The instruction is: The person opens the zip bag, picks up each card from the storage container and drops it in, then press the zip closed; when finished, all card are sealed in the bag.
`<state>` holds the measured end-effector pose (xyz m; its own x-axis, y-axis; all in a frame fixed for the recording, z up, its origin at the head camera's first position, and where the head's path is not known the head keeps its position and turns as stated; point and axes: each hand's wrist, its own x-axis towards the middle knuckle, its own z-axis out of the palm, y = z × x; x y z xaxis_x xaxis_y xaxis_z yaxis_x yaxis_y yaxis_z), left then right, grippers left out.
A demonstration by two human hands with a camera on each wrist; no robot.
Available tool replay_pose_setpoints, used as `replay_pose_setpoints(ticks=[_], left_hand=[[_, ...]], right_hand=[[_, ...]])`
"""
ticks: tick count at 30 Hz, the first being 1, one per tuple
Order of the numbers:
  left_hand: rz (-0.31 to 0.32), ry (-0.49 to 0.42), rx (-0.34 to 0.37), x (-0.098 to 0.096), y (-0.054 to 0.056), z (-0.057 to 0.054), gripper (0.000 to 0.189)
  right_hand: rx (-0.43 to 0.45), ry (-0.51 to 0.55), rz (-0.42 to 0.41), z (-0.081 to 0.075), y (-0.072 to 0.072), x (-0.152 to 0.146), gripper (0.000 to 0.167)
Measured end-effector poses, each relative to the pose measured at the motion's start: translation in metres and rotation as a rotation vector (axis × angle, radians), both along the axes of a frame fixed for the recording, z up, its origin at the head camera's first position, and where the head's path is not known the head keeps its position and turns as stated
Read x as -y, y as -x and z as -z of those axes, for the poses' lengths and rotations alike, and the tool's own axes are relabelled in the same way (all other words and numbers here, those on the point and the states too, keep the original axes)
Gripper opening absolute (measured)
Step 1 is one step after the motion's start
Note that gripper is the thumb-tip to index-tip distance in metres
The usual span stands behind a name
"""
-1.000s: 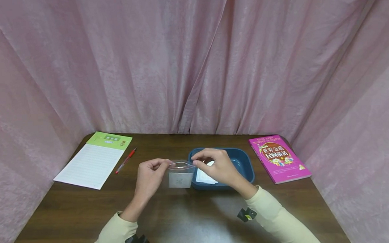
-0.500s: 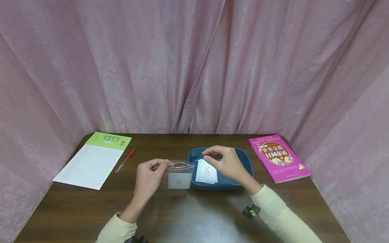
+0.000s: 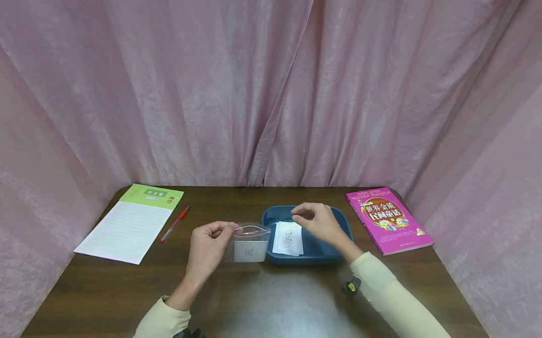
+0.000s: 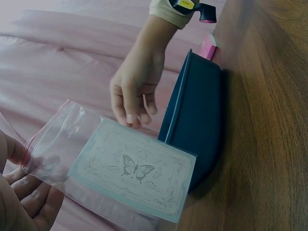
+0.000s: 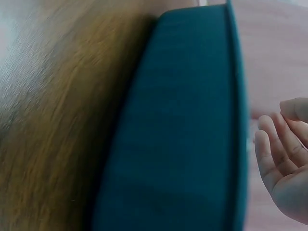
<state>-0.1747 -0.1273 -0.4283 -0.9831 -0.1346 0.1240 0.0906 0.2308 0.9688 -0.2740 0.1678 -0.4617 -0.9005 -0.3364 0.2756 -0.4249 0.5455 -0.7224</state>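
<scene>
My left hand (image 3: pixel 209 247) pinches the top edge of a clear zip bag (image 4: pixel 57 139) with a pink seal line, its mouth parted. Inside it is a pale card (image 4: pixel 137 168) printed with a butterfly, its printed face toward the left wrist camera. In the head view the bag hangs at the left side of a dark blue plastic bin (image 3: pixel 316 258). Several white printed cards or packets (image 3: pixel 287 239) lie in the bin's left part. Over the bin is my right hand (image 3: pixel 319 222), fingers loosely bent, with nothing seen between them.
A lined writing pad (image 3: pixel 128 228) with a green header lies at the left, a red pen (image 3: pixel 175 224) beside it. On the right rests a magenta book (image 3: pixel 390 222). Pink curtains (image 3: pixel 267 88) surround the brown wooden table (image 3: pixel 277 310).
My right hand has let go of the bag's mouth and moved right, over the bin, uncovering the white pieces there. The left hand has stayed in place with the bag.
</scene>
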Motion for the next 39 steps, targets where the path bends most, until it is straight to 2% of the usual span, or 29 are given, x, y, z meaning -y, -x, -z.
replay_pose_setpoints(ticks=[6, 14, 21, 29, 39], left_hand=[[0.003, 0.002, -0.003, 0.0, 0.0, -0.001, 0.017], [-0.002, 0.009, 0.003, 0.001, -0.001, -0.002, 0.017], [-0.004, 0.004, -0.045, 0.0, 0.001, 0.0, 0.015], [-0.007, -0.007, -0.034, 0.002, 0.001, 0.001, 0.014], [-0.001, -0.003, -0.034, 0.002, 0.001, 0.0, 0.016]], right_hand=[[0.035, -0.039, 0.005, 0.016, 0.013, -0.004, 0.019], [0.105, -0.09, -0.008, 0.03, 0.022, -0.005, 0.023], [0.122, -0.135, -0.008, 0.04, 0.03, -0.005, 0.025], [0.163, -0.19, 0.006, 0.047, 0.033, -0.007, 0.025], [0.169, -0.246, 0.017, 0.052, 0.035, -0.009, 0.031]])
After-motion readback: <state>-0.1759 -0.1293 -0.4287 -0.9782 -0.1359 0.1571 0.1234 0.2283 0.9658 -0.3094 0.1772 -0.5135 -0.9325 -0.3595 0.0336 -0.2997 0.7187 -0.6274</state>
